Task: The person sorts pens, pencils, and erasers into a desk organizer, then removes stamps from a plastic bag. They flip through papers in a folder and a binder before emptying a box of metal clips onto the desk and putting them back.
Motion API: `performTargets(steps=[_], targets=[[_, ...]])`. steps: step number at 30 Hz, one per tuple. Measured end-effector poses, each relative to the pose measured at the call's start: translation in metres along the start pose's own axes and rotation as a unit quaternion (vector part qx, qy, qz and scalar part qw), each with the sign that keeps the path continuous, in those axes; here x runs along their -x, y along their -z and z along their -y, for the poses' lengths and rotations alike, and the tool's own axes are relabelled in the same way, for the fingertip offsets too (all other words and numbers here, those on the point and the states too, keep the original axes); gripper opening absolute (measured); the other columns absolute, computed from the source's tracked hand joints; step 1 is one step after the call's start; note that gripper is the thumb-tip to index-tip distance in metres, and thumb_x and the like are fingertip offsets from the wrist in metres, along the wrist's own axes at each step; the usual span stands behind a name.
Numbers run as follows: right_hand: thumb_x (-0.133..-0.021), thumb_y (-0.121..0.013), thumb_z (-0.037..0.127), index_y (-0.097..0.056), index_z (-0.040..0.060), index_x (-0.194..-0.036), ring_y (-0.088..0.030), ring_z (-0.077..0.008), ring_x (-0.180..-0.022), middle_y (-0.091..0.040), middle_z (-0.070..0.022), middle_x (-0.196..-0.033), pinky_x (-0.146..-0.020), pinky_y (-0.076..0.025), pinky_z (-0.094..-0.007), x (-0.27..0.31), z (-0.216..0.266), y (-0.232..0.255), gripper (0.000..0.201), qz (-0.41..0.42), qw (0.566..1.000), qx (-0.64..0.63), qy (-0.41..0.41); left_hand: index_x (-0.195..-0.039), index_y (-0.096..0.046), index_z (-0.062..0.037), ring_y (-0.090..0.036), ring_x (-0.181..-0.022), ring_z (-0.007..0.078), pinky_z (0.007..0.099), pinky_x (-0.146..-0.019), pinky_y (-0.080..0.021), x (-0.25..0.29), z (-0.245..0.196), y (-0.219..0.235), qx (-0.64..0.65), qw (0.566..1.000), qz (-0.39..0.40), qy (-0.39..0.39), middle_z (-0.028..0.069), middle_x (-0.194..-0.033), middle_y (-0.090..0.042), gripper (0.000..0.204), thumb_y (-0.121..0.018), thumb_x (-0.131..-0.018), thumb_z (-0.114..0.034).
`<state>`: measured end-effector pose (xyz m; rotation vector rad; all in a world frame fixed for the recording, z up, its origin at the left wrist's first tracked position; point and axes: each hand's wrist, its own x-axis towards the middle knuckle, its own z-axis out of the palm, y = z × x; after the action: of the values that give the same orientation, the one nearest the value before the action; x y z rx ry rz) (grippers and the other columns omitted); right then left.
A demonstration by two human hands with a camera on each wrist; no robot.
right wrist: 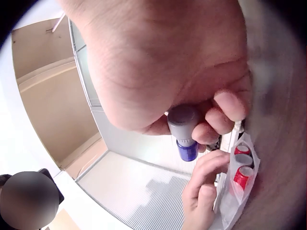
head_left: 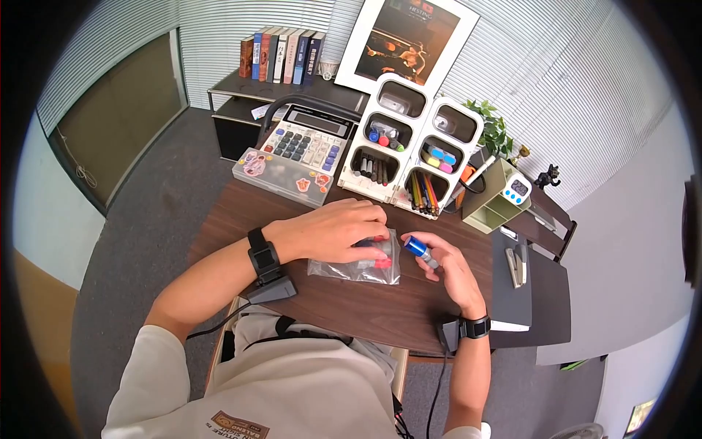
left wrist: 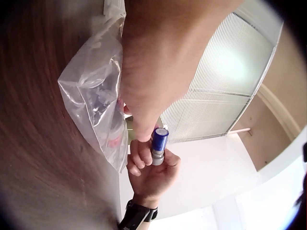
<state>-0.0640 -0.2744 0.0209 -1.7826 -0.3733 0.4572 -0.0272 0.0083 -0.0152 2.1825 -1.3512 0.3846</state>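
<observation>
A clear plastic bag [head_left: 333, 269] lies on the brown table; in the right wrist view, red and grey cylinders [right wrist: 243, 177] show inside it. My left hand [head_left: 329, 233] reaches over the bag, thumb and fingers curled at its right end, gripping it there; the contact is partly hidden. Just right of the bag, my right hand [head_left: 453, 274] holds a short blue and grey cylinder [head_left: 417, 247] between thumb and fingers, tilted, its blue end toward the bag. In the left wrist view the blue end [left wrist: 160, 139] points up, apart from the bag [left wrist: 91, 96].
Behind the hands stand a calculator [head_left: 300, 146], a clear stickered case [head_left: 281, 178] and white organizers [head_left: 369, 189] with pens and markers. To the right are a green holder with a timer [head_left: 516, 189], and a stapler [head_left: 515, 267] on a dark folder [head_left: 545, 307].
</observation>
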Motion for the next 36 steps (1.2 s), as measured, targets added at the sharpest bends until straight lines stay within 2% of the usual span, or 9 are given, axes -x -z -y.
performTargets(steps=[3, 6, 7, 9, 13, 18, 24, 33, 36], targets=[[-0.101, -0.043, 0.009, -0.063, 0.0057, -0.132, -0.037, -0.0048, -0.069, -0.05, 0.0039, -0.082, -0.061, -0.033, -0.0207, 0.002, -0.001, 0.005, 0.037, -0.025, 1.0, 0.006, 0.002, -0.119, -0.067, -0.0032, -0.061, -0.11, 0.0302, 0.0415, -0.097, -0.049, 0.0, -0.004, 0.004, 0.006, 1.0, 0.021, 0.007, 0.0117, -0.12, -0.06, 0.052, -0.078, -0.088, -0.043], [-0.104, -0.059, 0.017, -0.066, 0.004, -0.123, -0.052, -0.0056, -0.077, -0.063, 0.0027, -0.089, -0.066, -0.042, -0.0228, 0.0, -0.01, 0.012, 0.024, -0.043, 0.991, 0.123, 0.018, -0.124, -0.064, -0.002, -0.059, -0.115, 0.0313, 0.0419, -0.1, -0.047, 0.001, -0.006, 0.007, 0.015, 0.999, 0.04, 0.011, 0.013, -0.126, -0.059, 0.068, -0.084, -0.081, -0.051], [-0.104, -0.059, 0.017, -0.066, 0.004, -0.123, -0.052, -0.0056, -0.077, -0.063, 0.0027, -0.089, -0.066, -0.042, -0.0228, 0.0, -0.01, 0.015, 0.024, -0.043, 0.991, 0.123, 0.018, -0.125, -0.062, -0.0014, -0.058, -0.118, 0.0317, 0.0419, -0.102, -0.046, 0.001, -0.007, 0.007, 0.024, 0.998, 0.054, 0.018, 0.0135, -0.129, -0.058, 0.074, -0.085, -0.078, -0.054], [-0.105, -0.062, 0.021, -0.069, 0.0043, -0.116, -0.05, -0.0026, -0.075, -0.062, 0.0047, -0.086, -0.064, -0.04, -0.0187, 0.0, -0.009, 0.019, 0.021, -0.022, 0.975, 0.221, -0.004, -0.127, -0.061, -0.0013, -0.057, -0.119, 0.0317, 0.0418, -0.102, -0.046, 0.0, -0.007, 0.008, 0.023, 0.997, 0.065, 0.024, 0.0136, -0.13, -0.057, 0.076, -0.085, -0.078, -0.054], [-0.106, -0.062, 0.022, -0.072, 0.003, -0.112, -0.052, -0.0029, -0.073, -0.067, 0.0019, -0.086, -0.063, -0.042, -0.0195, 0.001, -0.005, 0.015, 0.022, 0.008, 0.989, 0.138, -0.055, -0.128, -0.059, -0.0014, -0.056, -0.118, 0.0318, 0.0418, -0.102, -0.045, 0.001, -0.007, 0.008, 0.027, 0.996, 0.076, 0.035, 0.014, -0.13, -0.056, 0.077, -0.086, -0.078, -0.054], [-0.103, -0.068, 0.02, -0.069, 0.0014, -0.121, -0.055, -0.0046, -0.071, -0.07, 0.0006, -0.09, -0.064, -0.047, -0.0208, 0.0, -0.003, 0.013, 0.025, 0.071, 0.994, 0.041, -0.07, -0.128, -0.059, -0.0021, -0.055, -0.117, 0.0318, 0.0419, -0.103, -0.045, 0.0, -0.007, 0.006, 0.031, 0.996, 0.076, 0.037, 0.0136, -0.127, -0.056, 0.078, -0.086, -0.077, -0.054], [-0.098, -0.075, 0.012, -0.066, 0.0014, -0.125, -0.065, -0.0056, -0.078, -0.074, -0.0027, -0.096, -0.064, -0.049, -0.0215, -0.002, -0.01, 0.013, 0.03, 0.085, 0.993, 0.032, -0.077, -0.128, -0.058, -0.003, -0.054, -0.118, 0.0315, 0.0419, -0.103, -0.044, 0.002, -0.005, 0.004, 0.032, 0.995, 0.085, 0.047, 0.0134, -0.126, -0.055, 0.077, -0.086, -0.077, -0.054], [-0.094, -0.08, 0.022, -0.077, 0.0026, -0.115, -0.061, -0.0046, -0.072, -0.074, -0.0001, -0.086, -0.061, -0.048, -0.0216, -0.002, -0.001, 0.002, 0.029, 0.065, 0.98, 0.125, -0.144, -0.13, -0.058, -0.0036, -0.054, -0.115, 0.0317, 0.0417, -0.101, -0.045, 0.002, -0.002, 0.0, 0.036, 0.994, 0.085, 0.058, 0.0131, -0.124, -0.055, 0.079, -0.088, -0.076, -0.053], [-0.096, -0.077, 0.013, -0.072, 0.0003, -0.125, -0.064, -0.0055, -0.076, -0.076, -0.0052, -0.091, -0.062, -0.05, -0.0226, -0.001, -0.011, 0.007, 0.032, 0.104, 0.986, 0.087, -0.093, -0.132, -0.057, -0.0032, -0.054, -0.115, 0.0318, 0.0418, -0.1, -0.046, 0.001, -0.002, 0.0, 0.04, 0.993, 0.088, 0.062, 0.0135, -0.124, -0.055, 0.082, -0.089, -0.074, -0.052]])
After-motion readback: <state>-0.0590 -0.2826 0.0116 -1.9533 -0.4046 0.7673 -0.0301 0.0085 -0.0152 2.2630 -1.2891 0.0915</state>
